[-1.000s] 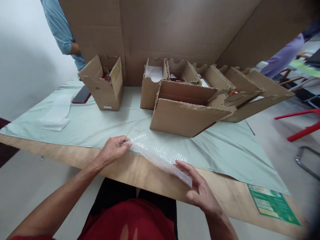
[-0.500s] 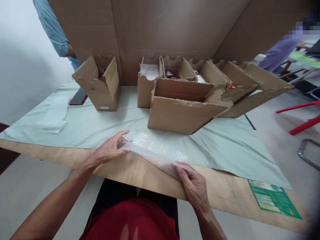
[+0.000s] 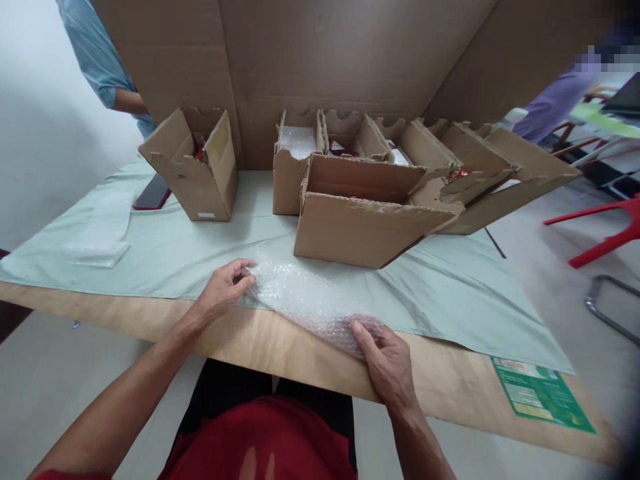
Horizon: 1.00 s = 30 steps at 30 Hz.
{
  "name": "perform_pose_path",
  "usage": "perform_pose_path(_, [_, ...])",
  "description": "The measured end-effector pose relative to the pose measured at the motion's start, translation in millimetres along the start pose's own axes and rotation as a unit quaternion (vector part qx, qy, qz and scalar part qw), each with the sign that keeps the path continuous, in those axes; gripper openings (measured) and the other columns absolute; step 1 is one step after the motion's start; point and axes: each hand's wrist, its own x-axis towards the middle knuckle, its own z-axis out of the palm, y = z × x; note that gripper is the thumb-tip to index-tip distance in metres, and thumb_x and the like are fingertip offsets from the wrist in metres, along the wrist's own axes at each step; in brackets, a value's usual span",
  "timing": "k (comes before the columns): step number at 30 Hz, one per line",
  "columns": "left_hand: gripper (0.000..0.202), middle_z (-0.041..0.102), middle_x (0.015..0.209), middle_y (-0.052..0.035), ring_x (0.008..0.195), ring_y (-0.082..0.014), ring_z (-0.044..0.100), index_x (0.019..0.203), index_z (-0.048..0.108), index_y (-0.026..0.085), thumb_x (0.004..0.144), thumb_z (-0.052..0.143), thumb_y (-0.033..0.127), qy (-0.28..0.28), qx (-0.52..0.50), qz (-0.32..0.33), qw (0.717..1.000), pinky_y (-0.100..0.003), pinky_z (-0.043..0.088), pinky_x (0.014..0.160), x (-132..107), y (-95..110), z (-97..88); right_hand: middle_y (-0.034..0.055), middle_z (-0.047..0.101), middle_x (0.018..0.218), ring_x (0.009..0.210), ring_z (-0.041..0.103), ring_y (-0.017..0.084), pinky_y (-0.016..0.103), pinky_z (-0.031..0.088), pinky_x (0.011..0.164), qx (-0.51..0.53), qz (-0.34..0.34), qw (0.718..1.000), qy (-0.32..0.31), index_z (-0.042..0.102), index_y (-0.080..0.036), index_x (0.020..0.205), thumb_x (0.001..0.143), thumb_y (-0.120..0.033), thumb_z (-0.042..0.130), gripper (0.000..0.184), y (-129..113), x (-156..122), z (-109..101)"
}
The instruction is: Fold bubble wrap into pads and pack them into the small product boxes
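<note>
A clear sheet of bubble wrap (image 3: 305, 293) stretches between my hands, over the front of the cloth and the bare wood edge. My left hand (image 3: 227, 283) pinches its left end between thumb and fingers. At the right end, my right hand (image 3: 387, 353) grips the sheet, its thumb on top and its fingers showing faintly through the plastic underneath. Just beyond the sheet stands a low cardboard box (image 3: 370, 230), its contents mostly hidden.
Several cardboard bins (image 3: 290, 183) line the back, one holding bubble wrap. Another bin (image 3: 210, 180) stands left, beside a dark flat case (image 3: 153, 193) and a folded plastic piece (image 3: 100, 233). A green printed sheet (image 3: 543, 393) lies front right. People are behind the cardboard wall (image 3: 330, 60).
The bubble wrap has been opened out from a folded-over strip to a wider, flatter sheet. My left hand has shifted slightly up and left; the right hand keeps its end.
</note>
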Motion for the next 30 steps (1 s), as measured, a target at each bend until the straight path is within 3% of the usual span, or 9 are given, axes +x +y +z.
perform_pose_path(4, [0.036,0.069,0.077,-0.0022,0.067,-0.0182,0.062,0.112,0.069,0.018,0.085,0.053,0.036,0.033,0.166,0.047,0.985,-0.032,0.050,0.068,1,-4,3.9,0.0082,0.078,0.095,0.088,0.072,0.025,0.037,0.058,0.080,-0.083,-0.095,0.991,0.036,0.076,-0.021,0.093,0.092,-0.042,0.064,0.025,6,3,-6])
perform_pose_path(7, [0.035,0.071,0.089,-0.0073,0.088,-0.0263,0.065,0.112,0.070,0.018,0.082,0.058,0.030,0.061,0.241,0.071,0.966,-0.042,0.049,0.089,0,-5,8.8,0.0129,0.073,0.118,0.111,0.066,0.030,0.047,0.052,0.097,-0.211,-0.192,0.957,0.060,0.073,-0.020,0.102,0.094,-0.044,0.061,0.028,14,14,-15])
perform_pose_path(11, [0.039,0.068,0.110,-0.0159,0.106,-0.0349,0.060,0.119,0.068,0.016,0.085,0.060,0.032,0.089,0.376,0.076,0.919,-0.048,0.046,0.092,-2,-6,10.8,0.0186,0.063,0.139,0.125,0.057,0.039,0.058,0.048,0.098,-0.353,-0.183,0.918,0.023,0.067,-0.018,0.121,0.092,-0.047,0.061,0.042,25,33,-23])
perform_pose_path(13, [0.030,0.068,0.106,-0.0148,0.103,-0.0343,0.060,0.108,0.071,0.017,0.086,0.061,0.034,0.083,0.403,0.076,0.908,-0.047,0.047,0.089,-1,-7,9.8,0.0189,0.063,0.138,0.126,0.057,0.040,0.059,0.048,0.096,-0.372,-0.167,0.913,-0.012,0.068,-0.017,0.116,0.091,-0.044,0.060,0.037,27,40,-22])
perform_pose_path(17, [0.011,0.068,0.095,-0.0114,0.094,-0.0309,0.060,0.081,0.069,0.020,0.083,0.062,0.028,0.062,0.376,0.092,0.920,-0.042,0.045,0.081,1,-9,8.4,0.0149,0.067,0.133,0.123,0.060,0.036,0.054,0.047,0.096,-0.317,-0.182,0.929,-0.059,0.067,-0.021,0.089,0.091,-0.036,0.057,0.018,21,43,-13])
perform_pose_path(21, [0.006,0.070,0.085,-0.0065,0.084,-0.0255,0.062,0.077,0.064,0.022,0.082,0.060,0.021,0.055,0.365,0.110,0.923,-0.037,0.043,0.077,2,-4,7.2,0.0099,0.075,0.112,0.105,0.067,0.031,0.047,0.049,0.091,-0.243,-0.141,0.958,-0.061,0.062,-0.023,0.085,0.091,-0.037,0.057,0.016,6,31,-10])
perform_pose_path(25, [0.009,0.070,0.078,-0.0043,0.075,-0.0232,0.063,0.081,0.062,0.022,0.087,0.056,0.019,0.060,0.361,0.123,0.922,-0.037,0.043,0.079,15,9,2.7,0.0058,0.074,0.094,0.082,0.070,0.023,0.034,0.054,0.074,-0.134,-0.067,0.985,-0.082,0.064,-0.023,0.110,0.090,-0.040,0.062,0.026,-12,2,-4])
perform_pose_path(28, [0.010,0.072,0.087,-0.0074,0.087,-0.0273,0.064,0.086,0.064,0.021,0.089,0.056,0.017,0.073,0.365,0.133,0.919,-0.042,0.043,0.089,36,22,2.2,0.0046,0.074,0.095,0.081,0.071,0.020,0.029,0.056,0.070,-0.066,-0.042,0.989,-0.123,0.053,-0.022,0.141,0.091,-0.035,0.061,0.052,-21,-20,12])
perform_pose_path(30, [0.011,0.072,0.098,-0.0111,0.099,-0.0309,0.063,0.096,0.066,0.019,0.089,0.058,0.018,0.087,0.368,0.141,0.915,-0.045,0.042,0.093,47,29,5.3,0.0066,0.075,0.109,0.091,0.072,0.020,0.029,0.058,0.076,-0.048,-0.043,0.986,-0.153,0.050,-0.023,0.149,0.092,-0.030,0.060,0.058,-24,-30,23])
